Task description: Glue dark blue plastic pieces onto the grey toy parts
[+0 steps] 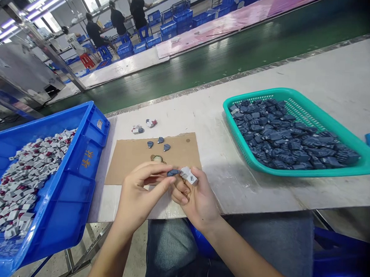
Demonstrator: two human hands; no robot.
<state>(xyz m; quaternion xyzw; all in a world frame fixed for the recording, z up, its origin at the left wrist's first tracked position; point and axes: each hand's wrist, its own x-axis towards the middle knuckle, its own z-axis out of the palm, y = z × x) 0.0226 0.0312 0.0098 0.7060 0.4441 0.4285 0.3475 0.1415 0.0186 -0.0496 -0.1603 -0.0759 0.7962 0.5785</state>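
Between finger and thumb, my left hand [144,190] pinches a small dark blue plastic part [173,172]. My right hand [197,196] grips a light grey block-shaped plastic part [188,175], whose end face carries a dark mark. The two parts meet or nearly meet; I cannot tell whether they are joined. Just beyond my hands lies a sheet of brown cardboard [119,164]. On it are several loose dark blue parts [166,147] and a small ring-shaped object [156,158]. Two grey parts with coloured ends [137,129] rest past the cardboard's far edge.
A blue bin [87,183] of grey and dark red parts stands at left. On the right, a teal basket [248,159] holds many dark blue parts. A green conveyor belt [206,62] runs behind the white table [262,195]. Several people [118,21] work farther back among blue crates.
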